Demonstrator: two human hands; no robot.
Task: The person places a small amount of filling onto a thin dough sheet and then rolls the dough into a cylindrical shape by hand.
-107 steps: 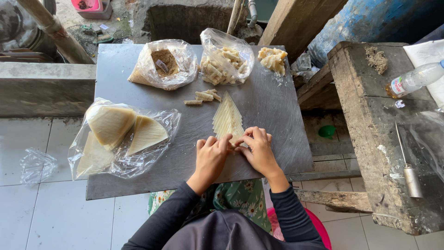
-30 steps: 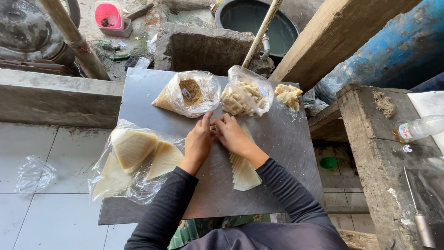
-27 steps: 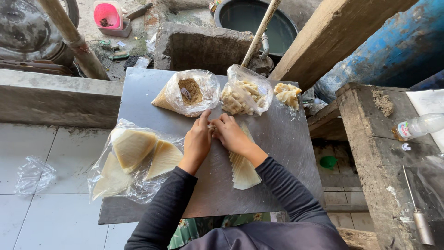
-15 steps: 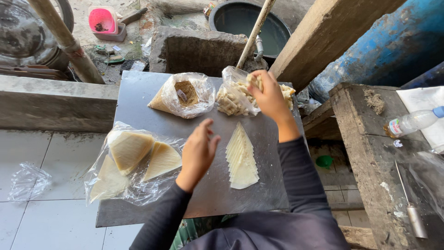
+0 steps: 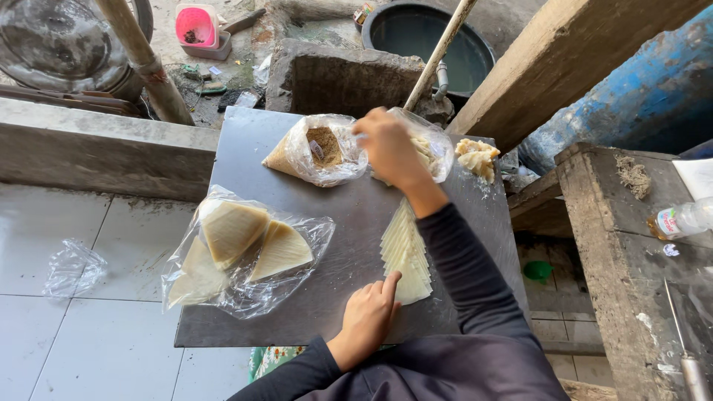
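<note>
A fanned stack of pale triangular wrapper sheets [image 5: 405, 251] lies on the grey board [image 5: 349, 215]. My left hand [image 5: 368, 321] rests on the board at the near edge, its index finger touching the stack's near corner, holding nothing. My right hand [image 5: 388, 147] reaches to the far side, its back toward me. It hovers between a clear bag of brown filling [image 5: 318, 151] and a clear bag of folded pieces [image 5: 435, 151]. Its fingertips are bent over the second bag's rim, and what they hold is hidden.
A clear bag of larger pale triangles [image 5: 238, 252] lies at the board's left. Loose folded pieces [image 5: 476, 156] sit at the far right corner. A rough wooden bench [image 5: 616, 245] with a plastic bottle [image 5: 683, 219] stands right. A concrete block [image 5: 342, 74], pole [image 5: 440, 48] and dark basin [image 5: 460, 41] are behind.
Both hands were together at the board's far part. The right hand then went to the bag of folded pieces and shifted slightly left; the left hand drew back beside the stack.
</note>
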